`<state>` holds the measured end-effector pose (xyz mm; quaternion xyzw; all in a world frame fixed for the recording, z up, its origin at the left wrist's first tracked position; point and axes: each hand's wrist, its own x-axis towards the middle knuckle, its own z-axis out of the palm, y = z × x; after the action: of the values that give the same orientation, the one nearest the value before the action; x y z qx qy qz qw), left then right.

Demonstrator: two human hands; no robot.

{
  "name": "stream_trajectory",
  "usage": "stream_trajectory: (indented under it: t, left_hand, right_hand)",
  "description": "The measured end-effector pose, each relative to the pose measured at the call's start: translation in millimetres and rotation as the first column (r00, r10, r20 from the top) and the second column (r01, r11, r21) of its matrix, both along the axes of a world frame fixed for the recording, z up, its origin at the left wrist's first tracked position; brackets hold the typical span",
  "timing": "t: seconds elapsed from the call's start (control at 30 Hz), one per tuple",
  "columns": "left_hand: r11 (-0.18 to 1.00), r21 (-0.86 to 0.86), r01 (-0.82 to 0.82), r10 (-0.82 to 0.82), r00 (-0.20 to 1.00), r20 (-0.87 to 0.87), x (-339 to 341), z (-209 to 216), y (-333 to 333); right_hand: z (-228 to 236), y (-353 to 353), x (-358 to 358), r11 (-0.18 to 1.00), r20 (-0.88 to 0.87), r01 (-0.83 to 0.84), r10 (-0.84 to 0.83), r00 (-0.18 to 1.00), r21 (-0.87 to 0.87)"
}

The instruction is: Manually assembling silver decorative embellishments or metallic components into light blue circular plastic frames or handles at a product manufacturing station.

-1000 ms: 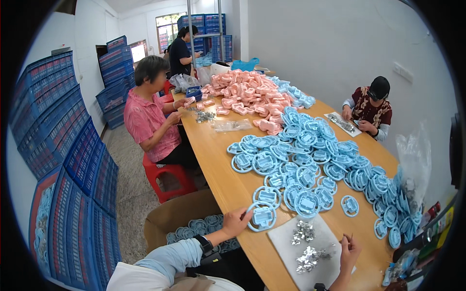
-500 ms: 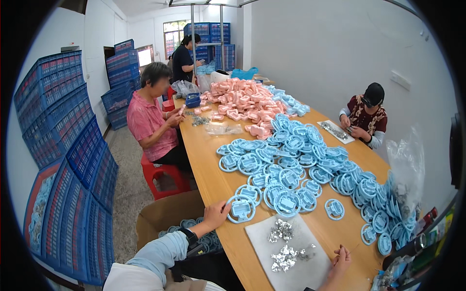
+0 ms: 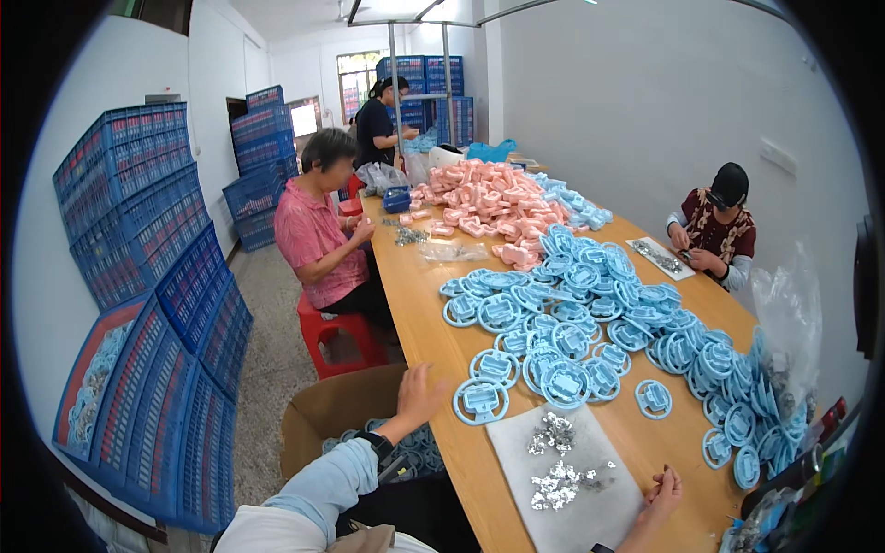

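Note:
My left hand (image 3: pixel 418 398) is at the table's near left edge, fingers raised and partly smeared by motion, with nothing visible in it. Just to its right, apart from it, lies a light-blue plastic ring-shaped part (image 3: pixel 480 401), like a toy steering wheel. My right hand (image 3: pixel 663 490) rests on the wood with curled fingers; whatever it may hold is hidden. Beside that hand lies a white board (image 3: pixel 525 502) bearing two small heaps of shiny metal pieces, a far heap (image 3: pixel 553 431) and a near heap (image 3: pixel 556 486).
A big pile of blue ring parts (image 3: pixel 590 304) spreads over the table (image 3: pixel 419 323), with pink parts (image 3: pixel 489 198) behind. An open carton (image 3: pixel 313 405) holding blue parts stands by my left arm. Blue crates (image 3: pixel 138 203) are stacked left. Three co-workers are around the table.
My left hand has come off the nearest blue ring part and moved left toward the table edge. The right hand stays beside the board. The whole view has shifted slightly.

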<state>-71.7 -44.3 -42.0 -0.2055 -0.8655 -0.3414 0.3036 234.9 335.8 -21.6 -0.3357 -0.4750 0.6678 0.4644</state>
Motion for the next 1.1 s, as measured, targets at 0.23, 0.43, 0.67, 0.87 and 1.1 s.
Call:
stream_trajectory:
  t: [0.23, 0.43, 0.67, 0.87, 1.1]
  left_hand:
    - [0.84, -0.446, -0.309, 0.396, 0.911, 0.114, 17.8, -78.8, -183.3]
    - [0.553, -0.833, 0.011, 0.827, 0.112, 0.551, 107.0, -180.9, -371.8]
    - [0.838, -0.544, -0.053, 0.541, 0.223, 0.811, 108.2, -253.8, -403.8]
    - [0.672, -0.019, -0.741, 0.015, -0.012, 1.0, 61.7, -194.0, -280.1]
    - [0.632, 0.199, -0.749, -0.176, 0.111, 0.978, 77.5, -159.3, -276.7]
  right_hand:
    - [-3.1, -0.3, -2.1, 1.0, -0.021, 0.02, -0.021, 1.0, -0.019]
    - [-6.3, -0.1, -2.7, 1.0, -0.012, 0.006, -0.007, 1.0, -0.012]
    - [-9.5, 4.1, 3.1, 0.999, 0.034, -0.009, 0.007, 0.999, 0.047]
    - [-0.3, 6.9, 11.8, 0.997, 0.02, 0.045, -0.046, 0.999, 0.057]
    - [-6.4, 3.4, 1.5, 1.0, 0.01, -0.01, 0.01, 1.0, 0.013]
